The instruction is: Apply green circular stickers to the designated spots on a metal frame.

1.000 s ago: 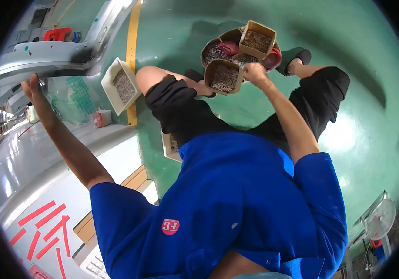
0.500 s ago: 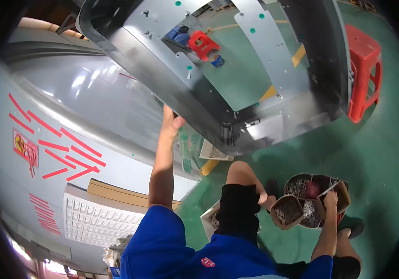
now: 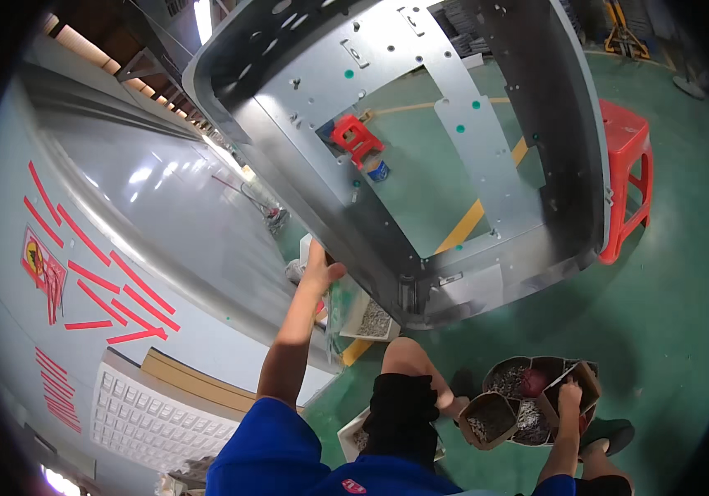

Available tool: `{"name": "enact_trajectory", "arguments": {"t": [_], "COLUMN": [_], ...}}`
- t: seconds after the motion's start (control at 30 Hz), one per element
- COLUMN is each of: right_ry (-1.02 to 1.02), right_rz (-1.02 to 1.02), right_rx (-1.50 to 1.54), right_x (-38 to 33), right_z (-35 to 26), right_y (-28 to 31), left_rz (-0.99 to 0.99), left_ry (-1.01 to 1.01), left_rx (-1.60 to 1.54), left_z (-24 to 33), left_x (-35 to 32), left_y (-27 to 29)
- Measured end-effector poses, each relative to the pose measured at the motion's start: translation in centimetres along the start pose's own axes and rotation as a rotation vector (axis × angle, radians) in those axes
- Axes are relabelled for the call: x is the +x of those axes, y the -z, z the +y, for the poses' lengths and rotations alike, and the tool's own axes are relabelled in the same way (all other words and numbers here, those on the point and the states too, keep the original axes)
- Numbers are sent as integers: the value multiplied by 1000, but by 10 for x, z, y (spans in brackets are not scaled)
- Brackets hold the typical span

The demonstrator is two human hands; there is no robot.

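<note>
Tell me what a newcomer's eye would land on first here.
Most likely the big metal frame, tilted across the upper middle, with the left hand at its lower left edge. Next, probably the red stool right of the metal frame and the red strips at far left. Then the right hand at the boxes of small parts, lower right.

The large frame point(image 3: 491, 169) is smooth grey sheet metal with a satin sheen. Small fasteners point(image 3: 529, 417) glint like bare metal, rough in their heap. The red stool point(image 3: 627, 136) looks like moulded plastic, faintly glossy; the green floor point(image 3: 668, 331) is smooth and softly shiny. Blue shirt point(image 3: 267, 450) and black shorts point(image 3: 404, 413) are matt cloth.
</note>
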State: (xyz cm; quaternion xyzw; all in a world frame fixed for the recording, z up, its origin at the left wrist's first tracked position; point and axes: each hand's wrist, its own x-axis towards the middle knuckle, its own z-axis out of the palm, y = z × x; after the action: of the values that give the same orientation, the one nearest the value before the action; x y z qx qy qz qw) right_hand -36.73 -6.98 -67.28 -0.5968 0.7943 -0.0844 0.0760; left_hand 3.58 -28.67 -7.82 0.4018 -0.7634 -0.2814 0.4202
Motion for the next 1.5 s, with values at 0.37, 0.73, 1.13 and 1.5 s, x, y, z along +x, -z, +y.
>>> {"name": "enact_trajectory", "arguments": {"t": [0.37, 0.73, 1.13, 1.5], "right_ry": [29, 21, -218, -632], "right_rz": [-157, -389, 102, 617], "right_rx": [116, -148, 236, 721], "right_x": [0, 17, -28, -78], "right_z": [-8, 24, -5, -55], "right_y": [24, 7, 127, 156], "left_rz": [-54, -41, -106, -262], "left_ry": [-29, -18, -166, -269], "left_rx": [35, 10, -210, -402], "left_z": [0, -14, 16, 61], "left_x": [-23, -11, -15, -22], "left_y": [12, 5, -22, -51]}}
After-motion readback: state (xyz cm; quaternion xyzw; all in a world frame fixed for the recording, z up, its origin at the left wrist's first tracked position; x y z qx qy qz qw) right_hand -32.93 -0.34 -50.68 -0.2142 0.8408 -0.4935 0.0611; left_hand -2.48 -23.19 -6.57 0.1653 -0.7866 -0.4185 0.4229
